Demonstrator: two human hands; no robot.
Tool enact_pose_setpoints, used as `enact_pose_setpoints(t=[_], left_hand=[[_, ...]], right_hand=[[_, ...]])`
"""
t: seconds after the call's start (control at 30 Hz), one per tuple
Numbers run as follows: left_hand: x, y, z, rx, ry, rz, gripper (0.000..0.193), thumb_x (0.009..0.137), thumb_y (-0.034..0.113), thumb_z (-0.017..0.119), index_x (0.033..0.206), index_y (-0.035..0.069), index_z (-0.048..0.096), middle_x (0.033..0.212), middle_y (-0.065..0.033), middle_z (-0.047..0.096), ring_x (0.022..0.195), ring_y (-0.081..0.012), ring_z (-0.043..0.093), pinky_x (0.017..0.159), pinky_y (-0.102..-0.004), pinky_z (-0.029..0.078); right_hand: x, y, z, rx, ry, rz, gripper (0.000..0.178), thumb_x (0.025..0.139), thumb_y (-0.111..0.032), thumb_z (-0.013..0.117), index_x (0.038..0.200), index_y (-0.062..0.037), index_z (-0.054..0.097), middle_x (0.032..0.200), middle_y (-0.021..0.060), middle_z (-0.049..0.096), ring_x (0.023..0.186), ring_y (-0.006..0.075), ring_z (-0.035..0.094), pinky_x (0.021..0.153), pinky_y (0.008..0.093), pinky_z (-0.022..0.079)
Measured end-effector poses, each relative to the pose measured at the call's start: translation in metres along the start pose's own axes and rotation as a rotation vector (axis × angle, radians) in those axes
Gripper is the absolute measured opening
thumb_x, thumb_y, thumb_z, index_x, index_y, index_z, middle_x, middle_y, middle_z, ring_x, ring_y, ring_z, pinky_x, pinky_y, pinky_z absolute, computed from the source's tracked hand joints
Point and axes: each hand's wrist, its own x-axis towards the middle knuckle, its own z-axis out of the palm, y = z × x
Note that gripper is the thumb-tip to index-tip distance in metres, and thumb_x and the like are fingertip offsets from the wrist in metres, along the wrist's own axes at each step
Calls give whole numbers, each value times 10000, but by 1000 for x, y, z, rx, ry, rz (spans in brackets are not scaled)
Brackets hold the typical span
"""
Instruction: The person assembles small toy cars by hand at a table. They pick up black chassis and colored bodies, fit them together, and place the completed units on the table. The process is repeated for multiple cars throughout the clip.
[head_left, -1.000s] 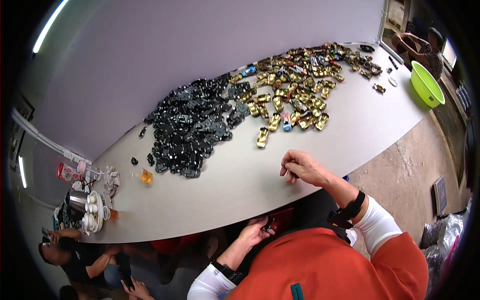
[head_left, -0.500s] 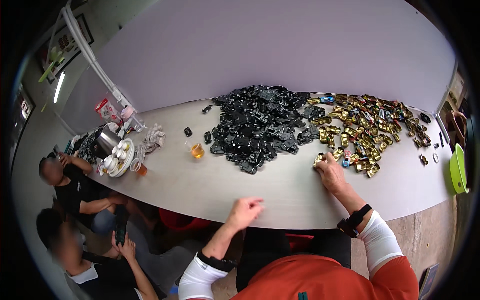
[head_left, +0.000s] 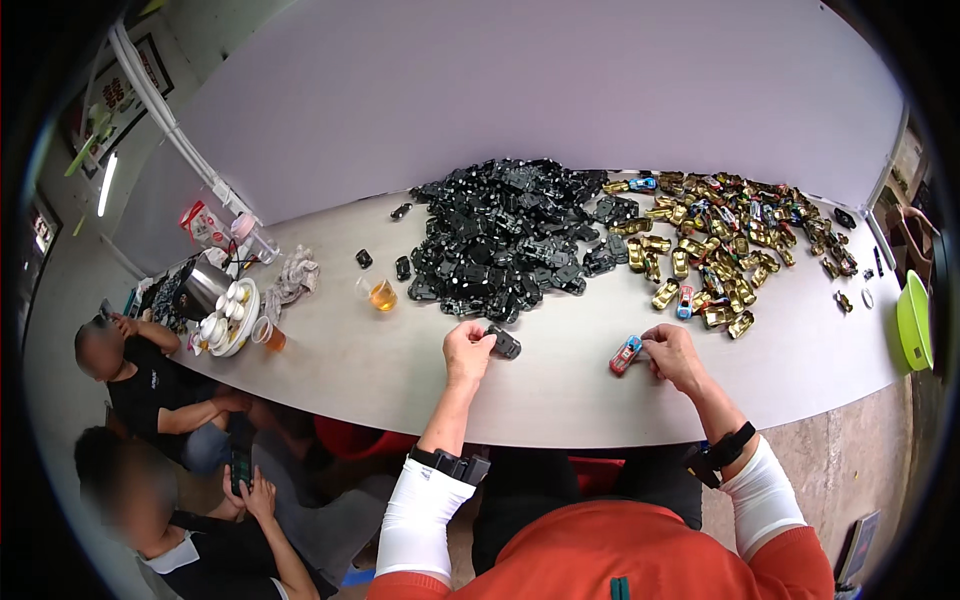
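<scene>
My left hand [head_left: 468,352] is closed, its thumb and fingers pinching a black toy car chassis [head_left: 504,343] just in front of the heap of black chassis [head_left: 510,235]. Farther right, my right hand [head_left: 674,354] grips a red and blue toy car body [head_left: 626,355] by its right end, low over the table [head_left: 560,400]. Beyond this hand spreads a pile of mostly gold toy car bodies [head_left: 715,255]. Another red and blue body [head_left: 685,302] lies at the pile's near edge.
A glass of amber drink [head_left: 382,295] stands left of the black heap, near a few stray chassis. Farther left are a second cup [head_left: 269,335], a tray of white cups [head_left: 255,325], a kettle [head_left: 205,285] and two seated people. A green basin [head_left: 912,322] sits at the right edge.
My left hand, empty before, has gone forward and now holds a black chassis. My right hand has left the edge of the gold pile and now holds the red and blue body.
</scene>
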Motion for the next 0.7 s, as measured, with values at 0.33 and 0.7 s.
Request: enact_pose_setpoints(t=[0.33,0.7], left_hand=[[-65,20,52,-1035,-695,-36,136,829,-10,563,952,46,556,895,-83,592,699,-134,567,530,-214,463],[-85,2,76,-1091,-697,-166,370,771,77,667,1099,-29,532,1013,-136,597,888,-199,598,693,-264,525]], right_hand=[[-47,-32,56,708,-587,82,325,843,-277,622,1008,-3,565,798,37,564,556,70,482,405,181,337],[-63,-16,71,-40,84,-649,242,683,-116,744,831,-2,590,684,70,516,583,139,497,486,275,396]])
